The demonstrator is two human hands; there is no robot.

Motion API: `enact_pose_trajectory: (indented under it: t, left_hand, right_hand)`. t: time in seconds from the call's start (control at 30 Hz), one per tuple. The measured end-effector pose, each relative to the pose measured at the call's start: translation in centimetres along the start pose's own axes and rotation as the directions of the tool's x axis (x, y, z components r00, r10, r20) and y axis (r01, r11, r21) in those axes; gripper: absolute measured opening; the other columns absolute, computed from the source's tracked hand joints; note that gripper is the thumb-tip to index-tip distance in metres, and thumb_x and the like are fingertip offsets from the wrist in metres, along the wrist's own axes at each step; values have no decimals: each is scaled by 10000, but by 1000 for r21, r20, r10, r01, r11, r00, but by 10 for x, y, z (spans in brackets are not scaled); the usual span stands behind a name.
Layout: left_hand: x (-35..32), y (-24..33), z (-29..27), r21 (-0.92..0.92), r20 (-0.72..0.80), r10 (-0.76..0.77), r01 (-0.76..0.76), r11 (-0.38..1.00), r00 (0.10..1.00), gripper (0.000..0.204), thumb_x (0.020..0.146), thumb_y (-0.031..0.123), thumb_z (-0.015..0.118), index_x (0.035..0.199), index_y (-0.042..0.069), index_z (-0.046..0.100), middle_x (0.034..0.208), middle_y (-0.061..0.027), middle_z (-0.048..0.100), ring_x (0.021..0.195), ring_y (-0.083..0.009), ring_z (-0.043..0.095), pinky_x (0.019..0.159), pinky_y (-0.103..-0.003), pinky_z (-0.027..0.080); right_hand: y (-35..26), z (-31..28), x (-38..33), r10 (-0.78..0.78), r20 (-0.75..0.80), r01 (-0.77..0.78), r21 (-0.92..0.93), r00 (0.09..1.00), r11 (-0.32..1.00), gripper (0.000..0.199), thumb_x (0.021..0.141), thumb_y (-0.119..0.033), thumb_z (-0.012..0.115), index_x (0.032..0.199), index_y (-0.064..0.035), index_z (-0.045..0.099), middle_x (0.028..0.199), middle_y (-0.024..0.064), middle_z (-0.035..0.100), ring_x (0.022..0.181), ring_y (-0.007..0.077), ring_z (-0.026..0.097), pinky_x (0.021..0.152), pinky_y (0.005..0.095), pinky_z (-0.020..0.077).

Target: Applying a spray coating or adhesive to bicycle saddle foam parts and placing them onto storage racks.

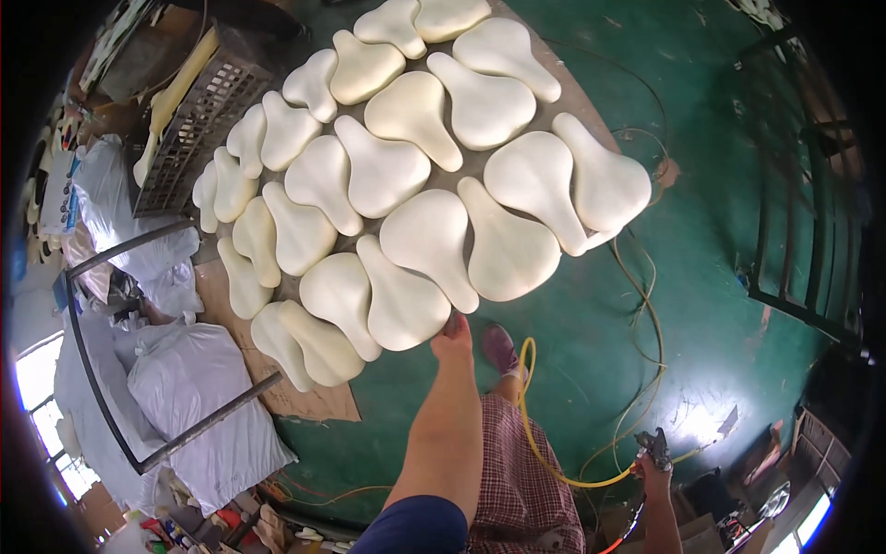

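Observation:
Many cream-white bicycle saddle pads (513, 242) lie close together in rows on a board-topped table (591, 111). My left hand (452, 340) reaches to the table's near edge, right below one saddle pad (406, 300). Its fingers pass out of sight under the pads, so their grip is hidden. Low on the right, my right hand (656, 475) is closed around a dark spray gun (655, 447), held away from the table. A yellow air hose (531, 406) loops from beside that hand toward my leg.
A black metal frame (101, 388) juts out at the left, in front of white plastic sacks (198, 397). Beyond them stands a dark plastic crate (198, 120). Thin hoses (660, 342) trail over the green floor (711, 277). Dark metal racking (803, 203) stands at the right.

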State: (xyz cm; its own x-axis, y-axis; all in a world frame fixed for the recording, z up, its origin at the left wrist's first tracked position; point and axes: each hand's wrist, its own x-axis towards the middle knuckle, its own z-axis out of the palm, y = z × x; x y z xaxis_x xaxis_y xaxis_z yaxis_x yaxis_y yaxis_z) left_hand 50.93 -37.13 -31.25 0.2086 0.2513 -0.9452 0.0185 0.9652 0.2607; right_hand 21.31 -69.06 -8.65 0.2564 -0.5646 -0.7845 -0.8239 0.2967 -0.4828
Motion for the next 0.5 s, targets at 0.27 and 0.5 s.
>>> enact_pose_trajectory:
  t: [0.27, 0.5]
  left_hand:
    - [6, 11, 0, -259, 156, 58, -16, 966, 986, 287, 811, 208, 419, 960, -11, 529, 990, -143, 552, 922, -296, 527, 789, -406, 433]
    - [-13, 16, 9, -210, 158, 21, 13, 978, 987, 307, 802, 279, 427, 964, 42, 538, 968, -103, 557, 897, -263, 526, 771, -383, 419]
  right_hand:
    - [1, 1, 21, 25, 14, -24, -60, 1000, 998, 128, 775, -145, 553, 824, -28, 540, 648, 44, 556, 522, 133, 569, 474, 228, 469]
    - [-17, -1, 31, -16, 22, 18, -123, 1000, 992, 127, 767, -139, 551, 818, -23, 537, 646, 48, 552, 522, 137, 566, 472, 223, 455]
